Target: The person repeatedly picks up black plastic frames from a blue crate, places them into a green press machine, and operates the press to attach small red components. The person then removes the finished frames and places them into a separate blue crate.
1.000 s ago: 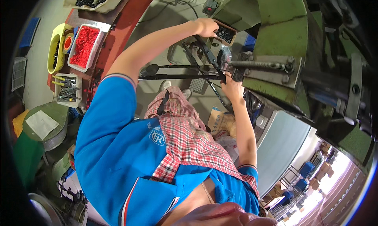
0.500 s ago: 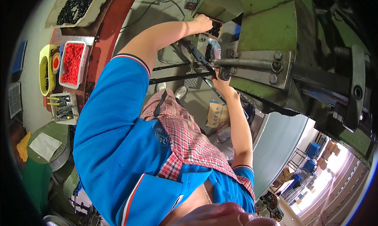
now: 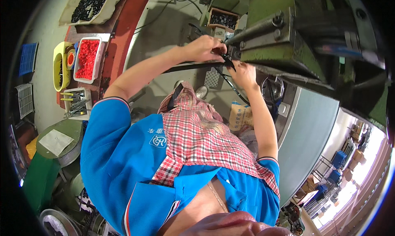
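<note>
My left hand [image 3: 204, 49] is bent over the joint of a black metal tube frame [image 3: 193, 66], right under the green press head. Its fingers are curled and pinched together; what they hold, if anything, is too small to make out. From the other side my right hand [image 3: 243, 75] grips the same frame at its joint, thumb and fingers closed around it. One long tube runs left from the joint and another slopes down behind my right wrist. Just beyond my left hand stands an open box [image 3: 223, 20] of small black parts.
The green press [image 3: 271, 38] with its long coil spring [image 3: 260, 29] crowds the right side. On the red-edged bench at left stand a white tray of red pieces [image 3: 87, 59], a yellow basket [image 3: 61, 67] and a tool bin [image 3: 77, 104]. A paper sack [image 3: 240, 116] lies below.
My left hand has come out of the box of black parts and back to the frame's joint beside my right hand. My right hand keeps hold of the frame. The view has shifted slightly.
</note>
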Demonstrator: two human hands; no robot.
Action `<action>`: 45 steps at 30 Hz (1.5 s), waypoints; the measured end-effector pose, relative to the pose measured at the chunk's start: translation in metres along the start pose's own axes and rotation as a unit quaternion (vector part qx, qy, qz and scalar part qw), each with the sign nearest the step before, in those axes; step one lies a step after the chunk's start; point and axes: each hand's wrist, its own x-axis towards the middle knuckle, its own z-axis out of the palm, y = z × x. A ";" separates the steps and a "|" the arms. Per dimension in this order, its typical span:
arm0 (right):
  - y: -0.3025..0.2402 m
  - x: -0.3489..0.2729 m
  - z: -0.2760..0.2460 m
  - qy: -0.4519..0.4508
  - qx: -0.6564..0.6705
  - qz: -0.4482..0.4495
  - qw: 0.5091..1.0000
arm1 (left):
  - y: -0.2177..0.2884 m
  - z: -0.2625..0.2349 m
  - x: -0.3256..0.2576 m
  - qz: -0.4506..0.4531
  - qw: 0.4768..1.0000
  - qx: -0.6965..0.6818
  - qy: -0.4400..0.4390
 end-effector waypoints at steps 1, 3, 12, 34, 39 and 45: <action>0.003 0.000 0.003 0.016 0.016 0.005 1.000 | 0.006 0.006 -0.005 -0.010 1.000 0.006 0.004; 0.006 -0.004 0.008 -0.045 0.036 0.039 0.998 | 0.013 0.018 -0.003 0.006 0.997 0.004 0.077; 0.007 -0.005 0.005 0.009 0.022 -0.012 1.000 | 0.013 0.043 0.000 -0.061 0.972 0.217 0.061; 0.015 0.030 -0.028 0.028 0.126 0.005 0.992 | 0.007 0.004 0.007 0.040 0.951 0.282 -0.118; 0.038 0.027 -0.016 -0.057 0.238 0.115 0.963 | 0.041 -0.003 0.027 -0.095 0.921 0.316 -0.208; 0.051 0.011 0.028 0.058 0.258 0.076 0.961 | -0.004 0.022 0.007 0.009 0.945 0.318 -0.080</action>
